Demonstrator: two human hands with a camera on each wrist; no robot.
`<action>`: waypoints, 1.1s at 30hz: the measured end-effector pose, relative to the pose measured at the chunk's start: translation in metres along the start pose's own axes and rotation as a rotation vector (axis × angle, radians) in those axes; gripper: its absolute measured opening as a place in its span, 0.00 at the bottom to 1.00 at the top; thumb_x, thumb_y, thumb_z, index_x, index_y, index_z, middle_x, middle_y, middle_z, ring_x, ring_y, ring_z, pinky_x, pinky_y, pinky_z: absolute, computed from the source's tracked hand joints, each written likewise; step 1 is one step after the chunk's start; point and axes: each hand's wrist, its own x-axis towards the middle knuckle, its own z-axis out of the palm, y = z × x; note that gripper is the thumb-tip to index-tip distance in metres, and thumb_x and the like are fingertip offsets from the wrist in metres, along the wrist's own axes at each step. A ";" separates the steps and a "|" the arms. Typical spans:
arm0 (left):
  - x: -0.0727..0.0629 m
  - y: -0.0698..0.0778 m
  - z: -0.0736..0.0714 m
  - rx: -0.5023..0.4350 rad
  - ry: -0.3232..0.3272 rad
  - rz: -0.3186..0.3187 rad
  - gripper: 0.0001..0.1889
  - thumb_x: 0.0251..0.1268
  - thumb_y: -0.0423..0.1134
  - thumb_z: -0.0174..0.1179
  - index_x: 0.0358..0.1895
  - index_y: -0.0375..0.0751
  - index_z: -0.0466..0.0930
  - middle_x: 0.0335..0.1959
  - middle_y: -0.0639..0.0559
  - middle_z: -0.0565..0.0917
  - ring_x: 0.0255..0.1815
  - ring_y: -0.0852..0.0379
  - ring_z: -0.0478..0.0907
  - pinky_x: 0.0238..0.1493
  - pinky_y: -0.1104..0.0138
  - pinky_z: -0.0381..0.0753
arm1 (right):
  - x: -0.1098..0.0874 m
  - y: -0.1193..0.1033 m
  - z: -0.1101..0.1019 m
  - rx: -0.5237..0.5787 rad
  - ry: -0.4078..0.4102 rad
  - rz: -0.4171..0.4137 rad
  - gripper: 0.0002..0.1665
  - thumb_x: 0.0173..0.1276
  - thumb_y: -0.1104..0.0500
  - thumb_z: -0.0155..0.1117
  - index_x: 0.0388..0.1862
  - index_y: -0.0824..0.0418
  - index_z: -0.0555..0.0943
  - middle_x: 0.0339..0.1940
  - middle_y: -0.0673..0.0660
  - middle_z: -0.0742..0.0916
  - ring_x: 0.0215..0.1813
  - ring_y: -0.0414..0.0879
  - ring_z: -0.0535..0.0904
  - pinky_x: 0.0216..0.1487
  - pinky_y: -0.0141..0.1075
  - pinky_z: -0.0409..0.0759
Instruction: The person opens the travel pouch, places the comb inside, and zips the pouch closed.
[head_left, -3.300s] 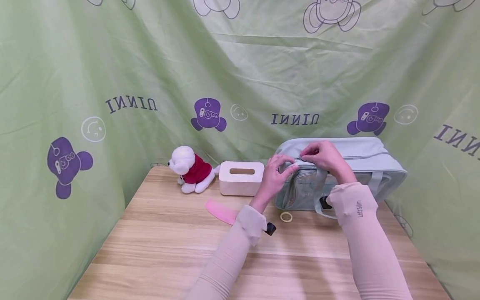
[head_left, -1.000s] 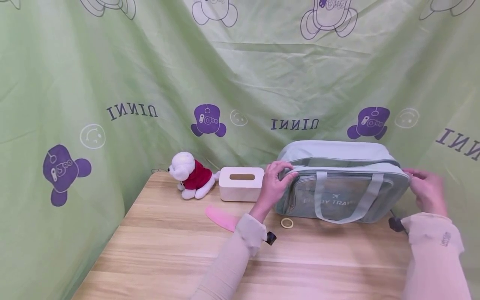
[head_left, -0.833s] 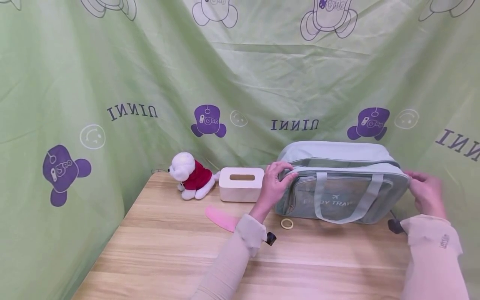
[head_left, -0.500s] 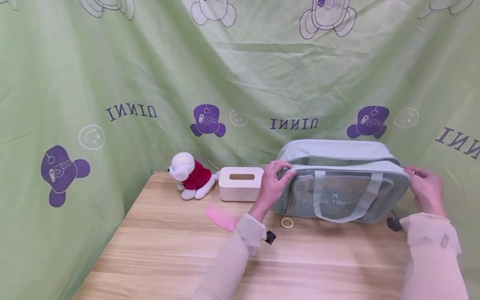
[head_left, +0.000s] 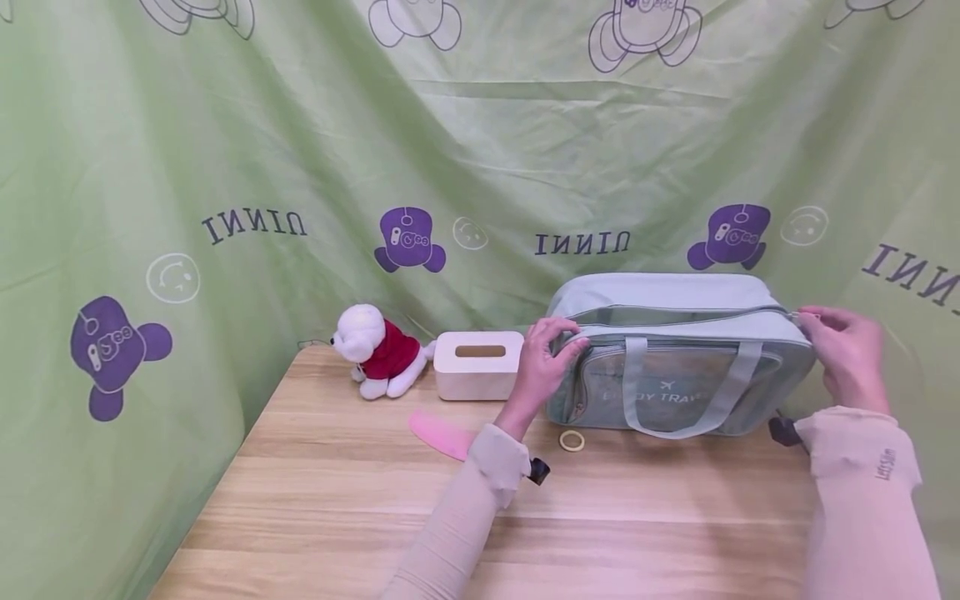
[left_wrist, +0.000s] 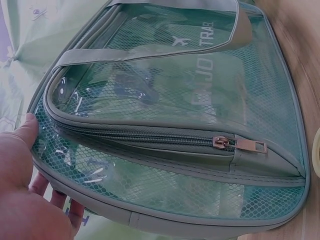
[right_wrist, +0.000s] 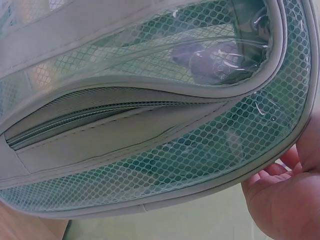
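A pale blue-green toiletry bag (head_left: 675, 367) with clear mesh panels stands at the right of the table, its top zipper parted along most of its length. At the bag's upper left corner, my left hand (head_left: 542, 362) grips the edge; the left wrist view puts the thumb on the front side and the fingers behind. My right hand (head_left: 847, 350) is at the upper right corner, thumb and fingers pinching the zipper pull (head_left: 795, 316), which they mostly cover. One strap handle (head_left: 723, 408) hangs down the front. The front pocket's metal zipper pull (left_wrist: 250, 145) shows in the left wrist view.
A white plush dog (head_left: 360, 332) in a red top sits at the back left, beside a white tissue box (head_left: 465, 383). Nearer lie a pink curved flat piece (head_left: 438, 435), partly behind the left forearm, and a small cream ring (head_left: 572, 441). A green curtain (head_left: 300, 125) hangs behind.
The right hand has gone from the bag's top left to its right end, and the closed top zipper has parted. Lately that hand has risen slightly. The left hand keeps its grip.
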 end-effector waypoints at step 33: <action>0.005 -0.010 -0.019 0.100 -0.147 -0.015 0.18 0.77 0.48 0.59 0.66 0.59 0.80 0.72 0.55 0.76 0.75 0.56 0.69 0.75 0.49 0.69 | -0.011 -0.036 0.040 -0.229 -0.020 -0.406 0.23 0.77 0.51 0.64 0.63 0.62 0.81 0.33 0.19 0.79 0.40 0.21 0.74 0.40 0.14 0.72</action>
